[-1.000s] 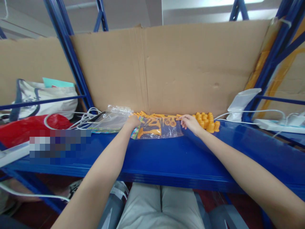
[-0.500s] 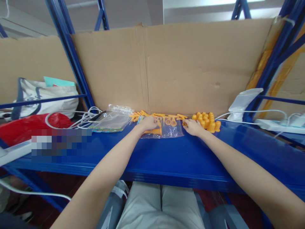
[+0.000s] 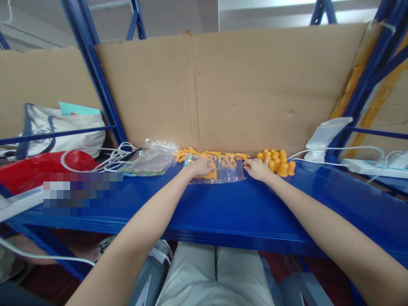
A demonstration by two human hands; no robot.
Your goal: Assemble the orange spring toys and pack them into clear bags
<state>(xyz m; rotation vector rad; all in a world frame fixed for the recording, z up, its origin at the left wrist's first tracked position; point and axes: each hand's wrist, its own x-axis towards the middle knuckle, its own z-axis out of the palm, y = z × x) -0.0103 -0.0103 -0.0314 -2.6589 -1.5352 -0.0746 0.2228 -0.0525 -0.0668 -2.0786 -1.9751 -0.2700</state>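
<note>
A clear plastic bag lies flat near the back of the blue table, with orange plastic pieces on or in it. My left hand rests on the bag's left part, its fingers curled round an orange plastic piece that they partly cover. At the bag's right edge, my right hand has thumb and fingers closed together; what they hold is mostly hidden. Just right of that hand stands a cluster of orange cup-shaped pieces. Round orange pieces show between my hands.
Thin orange branching parts lie along the cardboard wall. Flat plastic packets are at the left, beside white cables and a red bag. A power strip sits at the far right.
My right hand's fingers have closed in, hiding most of an orange round piece seen there before. The left hand has shifted slightly over the orange piece beneath it.
</note>
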